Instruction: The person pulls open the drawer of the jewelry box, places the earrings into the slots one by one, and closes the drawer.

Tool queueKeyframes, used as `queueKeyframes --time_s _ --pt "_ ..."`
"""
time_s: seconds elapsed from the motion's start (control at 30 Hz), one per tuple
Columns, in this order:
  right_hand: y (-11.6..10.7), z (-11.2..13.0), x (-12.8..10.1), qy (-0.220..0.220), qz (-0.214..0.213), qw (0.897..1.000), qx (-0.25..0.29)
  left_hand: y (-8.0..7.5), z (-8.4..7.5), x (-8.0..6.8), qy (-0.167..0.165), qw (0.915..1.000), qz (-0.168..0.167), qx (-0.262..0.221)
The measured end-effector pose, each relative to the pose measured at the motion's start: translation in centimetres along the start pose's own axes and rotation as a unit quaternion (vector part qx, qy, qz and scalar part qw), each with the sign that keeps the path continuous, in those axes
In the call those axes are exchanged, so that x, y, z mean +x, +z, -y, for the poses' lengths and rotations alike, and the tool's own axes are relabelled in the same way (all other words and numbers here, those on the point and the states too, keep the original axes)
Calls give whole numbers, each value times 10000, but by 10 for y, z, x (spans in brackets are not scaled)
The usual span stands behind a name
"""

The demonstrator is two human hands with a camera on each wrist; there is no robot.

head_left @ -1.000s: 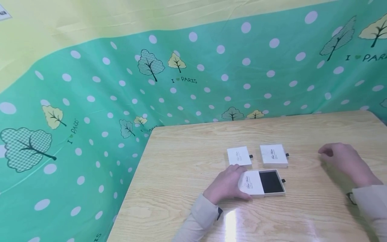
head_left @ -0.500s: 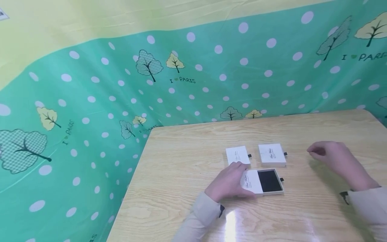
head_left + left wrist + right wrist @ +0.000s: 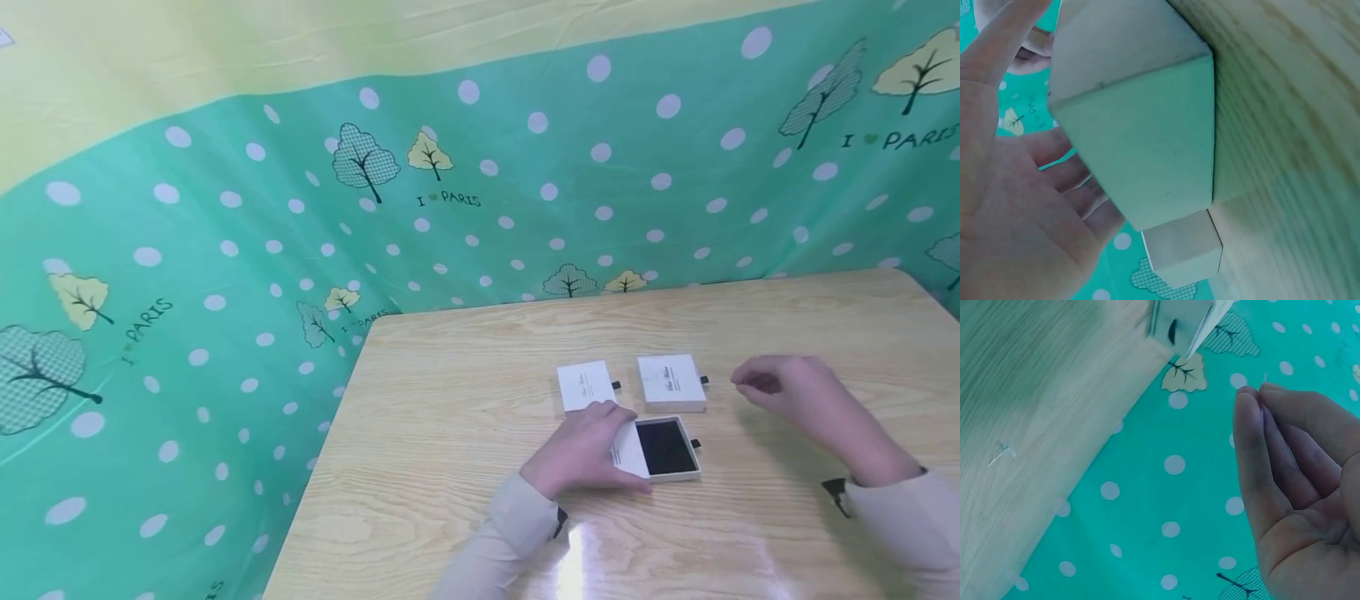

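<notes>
Drawer box (image 3: 656, 448) lies at table centre, slid open, its sleeve grasped by the left hand (image 3: 581, 450). At two o'clock the right hand (image 3: 787, 392), fingertips pinched on something too small to identify, has drifted closer. Two shut boxes (image 3: 585, 385) sit beyond.

**Bright, even light; wrist views soft**

Head view is bright, flat light from above. Glare streak on the table (image 3: 572, 558) near my left sleeve. Soft shadow under my right hand (image 3: 795, 396). Wide-angle bend at the edges curves the backdrop (image 3: 225, 250). My left wrist view has a green cast, the box (image 3: 1141, 137) is too close and blurry. My right wrist view is soft, wood grain smeared.
</notes>
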State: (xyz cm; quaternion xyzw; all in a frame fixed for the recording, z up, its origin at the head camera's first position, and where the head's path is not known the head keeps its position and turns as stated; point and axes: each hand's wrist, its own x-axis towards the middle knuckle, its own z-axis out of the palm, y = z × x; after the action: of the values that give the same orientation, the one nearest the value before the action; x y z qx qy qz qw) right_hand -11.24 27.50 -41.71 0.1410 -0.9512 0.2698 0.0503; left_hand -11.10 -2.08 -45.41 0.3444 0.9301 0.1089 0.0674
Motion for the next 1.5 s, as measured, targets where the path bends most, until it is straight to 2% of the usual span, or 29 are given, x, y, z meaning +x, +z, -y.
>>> queueKeyframes --time_s 0.23,0.43,0.63,0.83,1.13,1.5 --pt "9 12 2 -366 1 9993 105 4 0 2 39 10000 17 -1" --pt "17 16 4 -959 -296 9947 244 6 2 5 38 10000 41 -82" --pt "25 22 6 -877 45 9947 544 7 3 6 55 10000 38 -73" --pt "34 27 6 -988 196 9922 731 7 3 7 91 9999 29 -121" --pt "45 39 8 -997 494 9902 841 8 4 7 119 9998 22 -173" --pt "62 49 13 -1304 692 9885 326 9 5 7 133 9997 57 -171"
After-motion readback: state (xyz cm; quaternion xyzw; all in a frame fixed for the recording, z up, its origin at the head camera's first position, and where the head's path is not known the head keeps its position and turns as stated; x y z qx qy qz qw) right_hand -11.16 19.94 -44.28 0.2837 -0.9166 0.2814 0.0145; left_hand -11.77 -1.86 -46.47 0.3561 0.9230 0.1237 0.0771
